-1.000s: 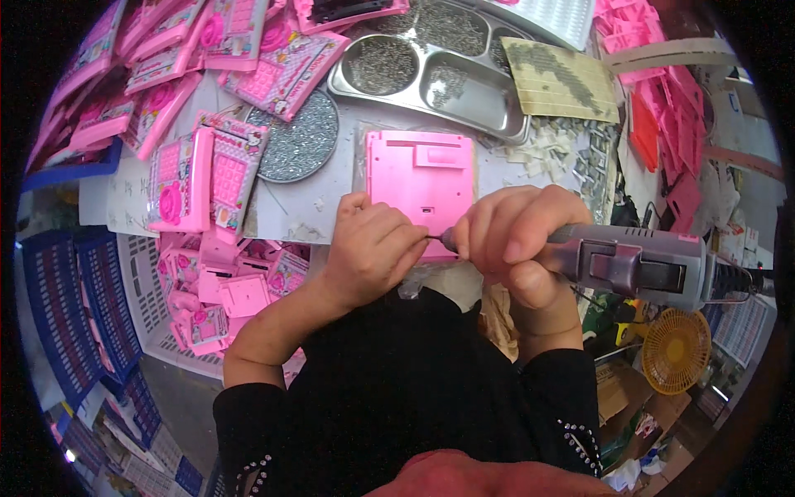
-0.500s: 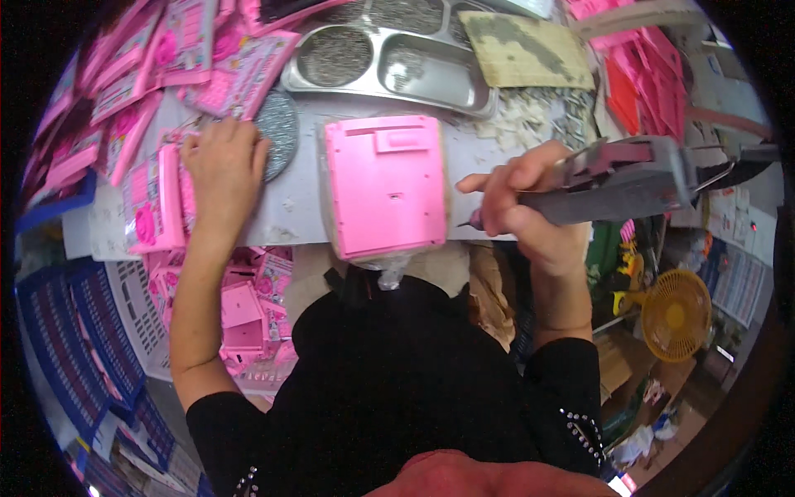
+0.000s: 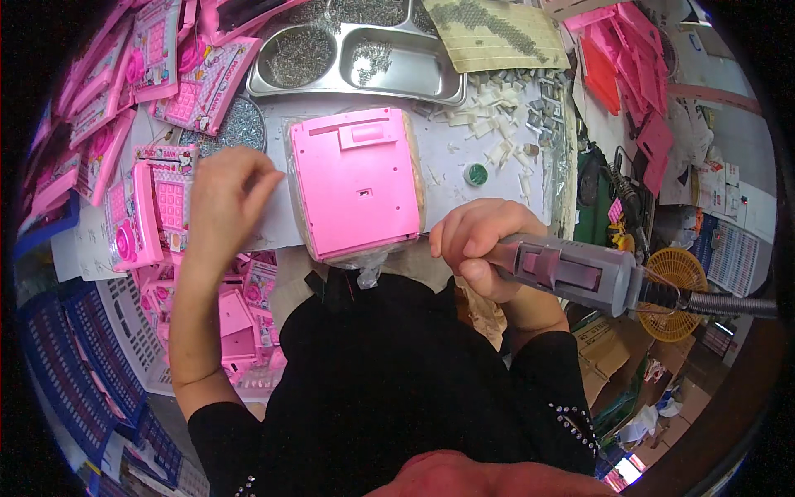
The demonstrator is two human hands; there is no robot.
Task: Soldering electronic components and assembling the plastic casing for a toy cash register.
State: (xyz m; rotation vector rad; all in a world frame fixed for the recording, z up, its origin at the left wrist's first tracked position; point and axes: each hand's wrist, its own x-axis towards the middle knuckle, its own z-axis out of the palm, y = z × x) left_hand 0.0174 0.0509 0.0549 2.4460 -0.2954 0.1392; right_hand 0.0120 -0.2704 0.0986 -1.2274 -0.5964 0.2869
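White tabletop (image 3: 451, 182) carries the pink case (image 3: 344, 219) at its front edge. Left hand (image 3: 230, 192) has come back from the silvery metal bits (image 3: 236, 123) toward the case, fingers bent close together; whether they pinch one, I cannot tell. Right hand (image 3: 484, 248) wraps the grey power driver (image 3: 575, 272), held clear, so the case's smooth, boxy plastic back lies untouched

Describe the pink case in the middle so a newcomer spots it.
Find the metal tray at the top. Below it, between the left hand and the right hand, lies the pink case. Its plain face sets it apart from the picture-covered toys piled at left.
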